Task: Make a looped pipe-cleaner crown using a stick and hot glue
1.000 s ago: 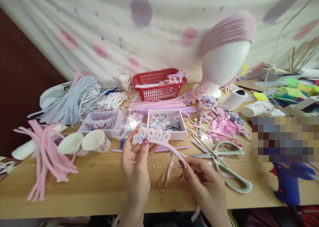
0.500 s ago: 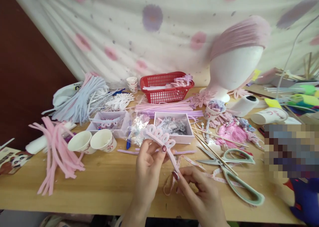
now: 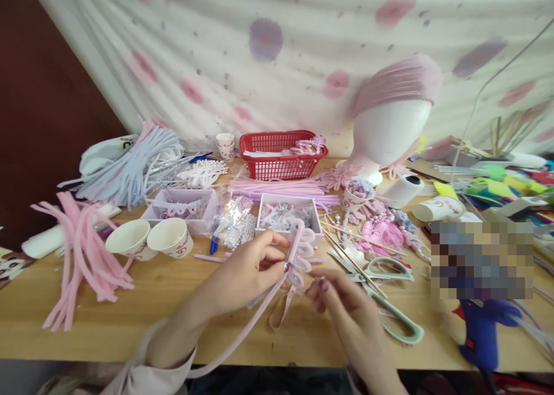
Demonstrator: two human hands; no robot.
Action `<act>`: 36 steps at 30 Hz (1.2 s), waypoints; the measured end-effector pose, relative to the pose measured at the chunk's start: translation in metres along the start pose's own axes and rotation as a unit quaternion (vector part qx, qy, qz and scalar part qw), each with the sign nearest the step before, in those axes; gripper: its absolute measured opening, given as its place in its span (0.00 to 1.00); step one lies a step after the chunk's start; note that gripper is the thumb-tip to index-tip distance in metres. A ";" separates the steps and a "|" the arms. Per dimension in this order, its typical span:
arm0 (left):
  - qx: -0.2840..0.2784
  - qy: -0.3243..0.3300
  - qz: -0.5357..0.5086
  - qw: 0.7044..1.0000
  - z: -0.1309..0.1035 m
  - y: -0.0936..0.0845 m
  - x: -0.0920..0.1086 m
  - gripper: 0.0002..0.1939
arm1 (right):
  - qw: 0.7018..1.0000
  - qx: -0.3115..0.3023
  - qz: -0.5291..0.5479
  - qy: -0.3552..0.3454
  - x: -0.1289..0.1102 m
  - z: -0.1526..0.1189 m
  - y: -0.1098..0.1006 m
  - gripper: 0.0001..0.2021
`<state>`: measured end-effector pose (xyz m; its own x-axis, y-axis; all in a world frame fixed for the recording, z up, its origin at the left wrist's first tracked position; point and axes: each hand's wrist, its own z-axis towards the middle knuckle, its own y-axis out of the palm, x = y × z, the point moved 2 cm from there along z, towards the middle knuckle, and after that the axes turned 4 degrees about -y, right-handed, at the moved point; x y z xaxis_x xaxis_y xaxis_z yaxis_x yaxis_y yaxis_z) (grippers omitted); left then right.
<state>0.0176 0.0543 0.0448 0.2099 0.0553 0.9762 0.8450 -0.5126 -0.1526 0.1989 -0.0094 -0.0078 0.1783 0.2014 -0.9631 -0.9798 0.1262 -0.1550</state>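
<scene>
My left hand (image 3: 249, 268) pinches a pale pink pipe cleaner (image 3: 295, 245) bent into a row of small loops, held above the table's front half. Its loops face right, and its long free tail hangs down past my left wrist toward the table's edge. Close to the lower loops, my right hand (image 3: 352, 314) has its fingers bent together; whether anything is between them is hidden. Below the loops a pink measuring tape (image 3: 281, 313) curls on the wood. Green-handled scissors (image 3: 411, 332) lie open to the right of my right hand.
Two paper cups (image 3: 170, 239) and pink pipe cleaners (image 3: 84, 250) stand left. Behind are a white box (image 3: 318, 228) of beads, a red basket (image 3: 283, 168) and a foam head (image 3: 392, 132). A blue glue gun (image 3: 480, 334) is at right, beside a blurred patch.
The looped piece has turned, so its loops now point right and its tail swings down left. My right hand has come off the tail and moved slightly right and up.
</scene>
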 end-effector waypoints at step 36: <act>0.089 0.262 0.174 0.945 -0.016 0.009 -0.010 0.10 | 0.984 0.080 0.159 0.021 -0.012 0.010 -0.017 0.08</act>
<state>0.0152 0.0357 0.0361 0.2579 -0.5455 0.7974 0.8490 -0.2660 -0.4565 0.2141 -0.0039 0.0087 -0.1419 0.2162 -0.9660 -0.9581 0.2153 0.1889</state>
